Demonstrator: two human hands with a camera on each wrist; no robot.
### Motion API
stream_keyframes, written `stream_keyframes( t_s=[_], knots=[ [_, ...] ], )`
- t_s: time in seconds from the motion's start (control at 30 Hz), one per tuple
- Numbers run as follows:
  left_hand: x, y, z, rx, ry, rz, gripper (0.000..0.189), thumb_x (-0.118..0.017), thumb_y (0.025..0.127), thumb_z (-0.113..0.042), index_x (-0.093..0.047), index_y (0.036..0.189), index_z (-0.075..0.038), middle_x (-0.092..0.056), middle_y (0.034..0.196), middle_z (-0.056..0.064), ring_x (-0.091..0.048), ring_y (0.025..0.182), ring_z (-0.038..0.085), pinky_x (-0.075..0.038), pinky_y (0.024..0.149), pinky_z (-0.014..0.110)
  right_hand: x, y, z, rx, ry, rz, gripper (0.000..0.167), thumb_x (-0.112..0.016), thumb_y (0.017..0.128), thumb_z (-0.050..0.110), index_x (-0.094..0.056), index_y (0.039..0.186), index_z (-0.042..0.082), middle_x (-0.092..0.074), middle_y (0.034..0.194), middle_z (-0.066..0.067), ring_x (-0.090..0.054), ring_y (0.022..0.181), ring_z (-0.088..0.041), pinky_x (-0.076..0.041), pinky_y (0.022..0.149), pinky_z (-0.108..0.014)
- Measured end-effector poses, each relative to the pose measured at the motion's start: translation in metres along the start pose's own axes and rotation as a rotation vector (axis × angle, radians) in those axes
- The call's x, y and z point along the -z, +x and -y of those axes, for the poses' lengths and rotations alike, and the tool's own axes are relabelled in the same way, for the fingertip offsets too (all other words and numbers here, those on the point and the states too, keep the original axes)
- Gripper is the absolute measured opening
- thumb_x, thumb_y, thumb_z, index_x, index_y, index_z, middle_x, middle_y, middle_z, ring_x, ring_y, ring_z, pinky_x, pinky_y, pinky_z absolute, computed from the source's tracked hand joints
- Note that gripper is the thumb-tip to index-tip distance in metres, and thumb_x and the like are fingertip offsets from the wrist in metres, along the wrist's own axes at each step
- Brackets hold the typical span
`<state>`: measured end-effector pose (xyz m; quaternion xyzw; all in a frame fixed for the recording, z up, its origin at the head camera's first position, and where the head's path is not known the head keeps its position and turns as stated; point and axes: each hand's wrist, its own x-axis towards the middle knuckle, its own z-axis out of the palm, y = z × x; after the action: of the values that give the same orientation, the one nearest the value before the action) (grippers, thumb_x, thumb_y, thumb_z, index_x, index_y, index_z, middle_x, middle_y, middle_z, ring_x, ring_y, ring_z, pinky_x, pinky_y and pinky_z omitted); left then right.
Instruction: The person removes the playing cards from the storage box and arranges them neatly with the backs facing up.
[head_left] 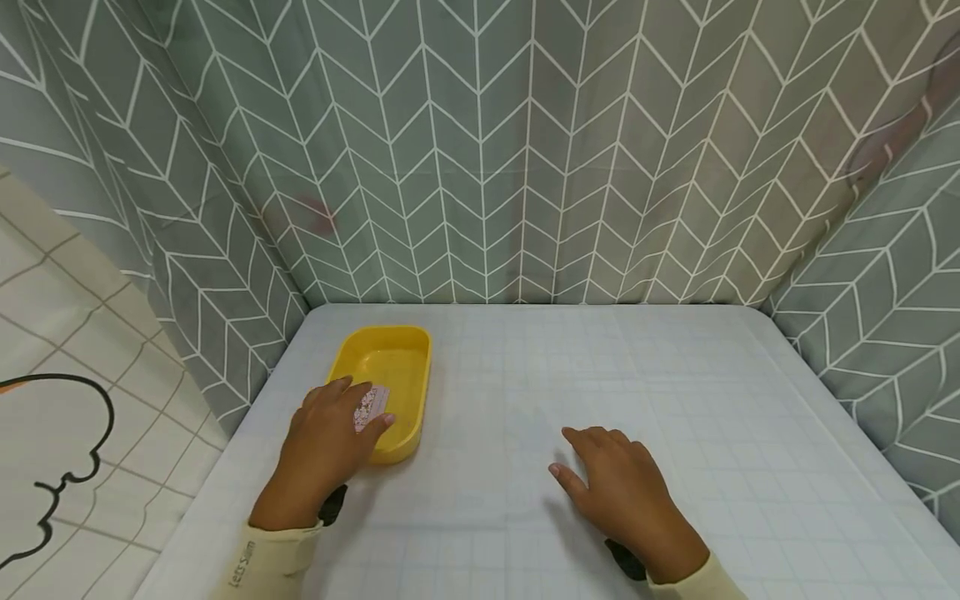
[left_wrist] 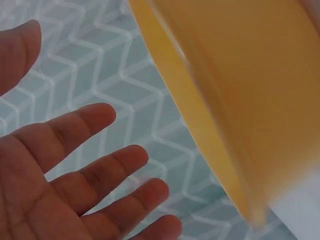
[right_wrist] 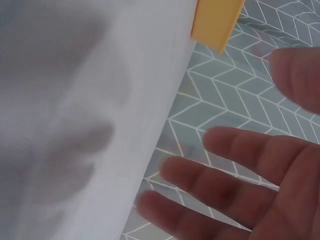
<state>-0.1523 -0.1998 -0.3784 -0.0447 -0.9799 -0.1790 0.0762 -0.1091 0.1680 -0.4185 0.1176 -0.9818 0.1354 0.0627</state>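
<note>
Nearest are two cream sleeves (head_left: 270, 560), just behind the hands, and the left one has dark letters on it. A small black thing (head_left: 333, 505) sits under each wrist.

The right hand (head_left: 618, 492) is up above the white bench (head_left: 510, 392), and its shadow falls beside its fingers. Those fingers are a bit bent and spread, and the thumb sticks out to the side.

The left hand (head_left: 326, 437) is over the near left part of a yellow tray (head_left: 392, 363). Its fingers are spread too, with gaps between them, and the thumb is well apart. A small pink patterned piece (head_left: 372, 407) is in the tray, showing between the left thumb and the first finger. The rest of the tray reaches past the fingertips.

Far beyond all the fingers hangs a gray-green curtain (head_left: 480, 167) with white zigzag lines.
</note>
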Motion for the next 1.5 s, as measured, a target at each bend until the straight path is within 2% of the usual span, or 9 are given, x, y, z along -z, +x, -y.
stream_keyframes(
  t_s=[0.13, 0.27, 0.43, 0.67, 0.83, 0.9, 0.93, 1.27, 1.5],
  knots=[
    [0.004, 0.003, 0.027, 0.072, 0.034, 0.022, 0.065, -0.072, 0.099, -0.038, -0.058, 0.148, 0.002, -0.048, 0.154, 0.035, -0.043, 0.140, 0.057, -0.036, 0.111, 0.074, 0.001, 0.001, 0.000, -0.042, 0.033, 0.025, 0.035, -0.078, 0.097, 0.040, -0.078, 0.119, 0.012, -0.076, 0.106, 0.000, -0.071, 0.096, -0.021, -0.058, 0.079, -0.046],
    [0.005, 0.005, 0.046, 0.144, 0.028, 0.077, 0.070, -0.068, 0.101, -0.041, -0.051, 0.153, 0.003, -0.044, 0.156, 0.036, -0.040, 0.140, 0.060, -0.037, 0.110, 0.075, 0.001, 0.003, -0.001, -0.083, 0.056, 0.035, 0.028, -0.080, 0.095, 0.036, -0.079, 0.109, 0.012, -0.072, 0.090, 0.004, -0.063, 0.079, -0.010, -0.054, 0.066, -0.038],
    [0.004, 0.008, 0.061, 0.255, -0.018, 0.149, 0.081, -0.063, 0.103, -0.047, -0.036, 0.162, 0.003, -0.038, 0.158, 0.039, -0.039, 0.142, 0.062, -0.037, 0.110, 0.075, 0.000, 0.003, -0.003, -0.097, 0.063, 0.041, 0.027, -0.080, 0.095, 0.036, -0.079, 0.108, 0.012, -0.069, 0.087, 0.005, -0.059, 0.076, -0.009, -0.051, 0.063, -0.036],
    [0.006, 0.013, 0.076, 0.352, -0.063, 0.205, 0.082, -0.051, 0.109, -0.045, -0.022, 0.164, 0.008, -0.056, 0.145, 0.038, -0.053, 0.131, 0.059, -0.044, 0.103, 0.072, -0.001, 0.002, -0.003, -0.089, 0.067, 0.028, 0.027, -0.081, 0.094, 0.036, -0.079, 0.108, 0.012, -0.070, 0.088, 0.005, -0.061, 0.079, -0.009, -0.052, 0.064, -0.037],
    [0.000, 0.017, 0.083, 0.416, -0.123, 0.243, 0.069, -0.046, 0.112, -0.039, -0.031, 0.162, 0.005, -0.071, 0.117, 0.029, -0.073, 0.092, 0.037, -0.051, 0.091, 0.064, -0.001, 0.003, -0.004, -0.080, 0.069, 0.030, 0.027, -0.080, 0.095, 0.036, -0.079, 0.108, 0.013, -0.072, 0.092, 0.004, -0.064, 0.081, -0.011, -0.054, 0.065, -0.039],
    [-0.003, 0.018, 0.084, 0.423, -0.155, 0.259, 0.063, -0.044, 0.112, -0.035, -0.036, 0.161, 0.003, -0.073, 0.101, 0.020, -0.070, 0.073, 0.025, -0.052, 0.083, 0.057, -0.001, 0.003, -0.005, -0.084, 0.066, 0.034, 0.028, -0.080, 0.095, 0.037, -0.079, 0.109, 0.013, -0.072, 0.092, 0.004, -0.065, 0.082, -0.011, -0.054, 0.065, -0.039],
    [-0.004, 0.018, 0.085, 0.421, -0.163, 0.261, 0.060, -0.043, 0.112, -0.033, -0.038, 0.160, 0.003, -0.072, 0.098, 0.017, -0.068, 0.071, 0.022, -0.051, 0.081, 0.055, -0.001, 0.003, -0.005, -0.086, 0.063, 0.034, 0.028, -0.080, 0.095, 0.037, -0.079, 0.109, 0.013, -0.072, 0.091, 0.004, -0.065, 0.082, -0.011, -0.054, 0.065, -0.040],
    [-0.011, 0.018, 0.079, 0.381, -0.227, 0.244, 0.051, -0.037, 0.111, -0.026, -0.046, 0.150, 0.007, -0.073, 0.089, 0.009, -0.068, 0.073, 0.019, -0.051, 0.077, 0.045, 0.001, 0.005, -0.009, -0.096, 0.065, 0.053, 0.031, -0.079, 0.096, 0.039, -0.079, 0.112, 0.012, -0.071, 0.091, 0.004, -0.066, 0.083, -0.013, -0.056, 0.067, -0.041],
    [-0.014, 0.011, 0.068, 0.354, -0.265, 0.241, 0.049, -0.040, 0.110, -0.026, -0.051, 0.145, 0.006, -0.073, 0.098, 0.012, -0.069, 0.073, 0.018, -0.052, 0.074, 0.042, 0.001, 0.005, -0.008, -0.104, 0.070, 0.064, 0.032, -0.078, 0.096, 0.039, -0.079, 0.112, 0.012, -0.071, 0.090, 0.005, -0.066, 0.083, -0.013, -0.055, 0.067, -0.042]
  ],
)
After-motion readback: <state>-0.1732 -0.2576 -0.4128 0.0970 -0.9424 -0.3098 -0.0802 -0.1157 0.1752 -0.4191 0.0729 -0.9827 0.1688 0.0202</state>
